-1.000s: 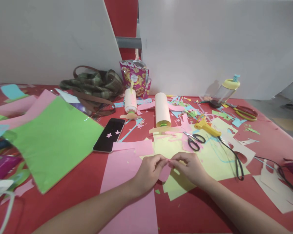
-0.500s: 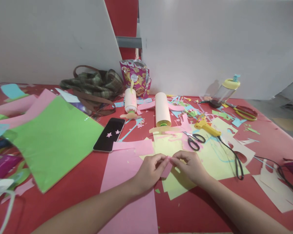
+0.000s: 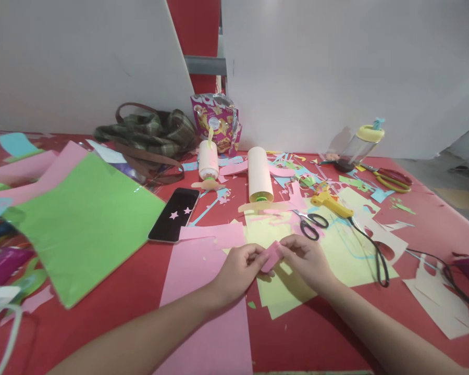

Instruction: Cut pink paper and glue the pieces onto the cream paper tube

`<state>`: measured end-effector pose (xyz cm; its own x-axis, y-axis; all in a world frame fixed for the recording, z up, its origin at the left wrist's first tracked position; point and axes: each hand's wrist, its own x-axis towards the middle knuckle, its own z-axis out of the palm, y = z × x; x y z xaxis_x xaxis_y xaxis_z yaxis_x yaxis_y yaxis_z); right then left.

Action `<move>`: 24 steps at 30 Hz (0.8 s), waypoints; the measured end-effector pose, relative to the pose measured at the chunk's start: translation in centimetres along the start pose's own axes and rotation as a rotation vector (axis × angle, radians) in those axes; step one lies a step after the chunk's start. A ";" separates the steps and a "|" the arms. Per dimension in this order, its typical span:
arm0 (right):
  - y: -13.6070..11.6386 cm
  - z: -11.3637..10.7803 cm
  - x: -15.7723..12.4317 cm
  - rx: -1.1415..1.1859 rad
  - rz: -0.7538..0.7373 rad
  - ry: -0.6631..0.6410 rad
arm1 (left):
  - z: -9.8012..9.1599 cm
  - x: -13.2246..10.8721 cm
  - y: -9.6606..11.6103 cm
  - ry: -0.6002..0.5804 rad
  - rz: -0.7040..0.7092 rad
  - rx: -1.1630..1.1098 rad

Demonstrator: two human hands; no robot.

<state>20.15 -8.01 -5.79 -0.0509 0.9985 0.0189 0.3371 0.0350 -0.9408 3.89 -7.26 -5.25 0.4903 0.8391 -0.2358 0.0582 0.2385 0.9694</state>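
Note:
A small folded piece of pink paper is pinched between my two hands, tilted up toward the right. My left hand is closed on its left side, thumb on top. With thumb and fingertips, my right hand grips the upper right corner. Beneath them lie yellow paper sheets and, to the left, a long pink sheet. Black-handled scissors rest just beyond my right hand. Two pink paper stars lie on a dark phone.
Behind stand a large paper-wrapped cylinder and a smaller one. A yellow glue gun with a black cord lies right. Farther back are a snack bag, a plaid bag and a bottle. Green paper spreads left.
The pink paper has been turned and raised between my fingers, showing more of its surface. My right hand has shifted slightly up and right along it.

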 end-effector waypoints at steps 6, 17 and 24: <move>-0.3 0.0 0.0 0.062 -0.002 -0.057 | -0.1 0.1 0.1 0.029 -0.003 -0.038; -0.4 0.0 0.2 0.063 0.080 -0.003 | -0.2 -0.2 0.3 0.096 0.063 0.086; -0.3 0.0 0.2 0.126 0.100 0.002 | -0.2 -0.2 0.2 0.152 0.062 0.071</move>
<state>20.05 -7.78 -5.50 -0.0213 0.9968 -0.0764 0.2198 -0.0699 -0.9730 3.63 -7.26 -4.99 0.3576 0.9167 -0.1781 0.0964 0.1535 0.9834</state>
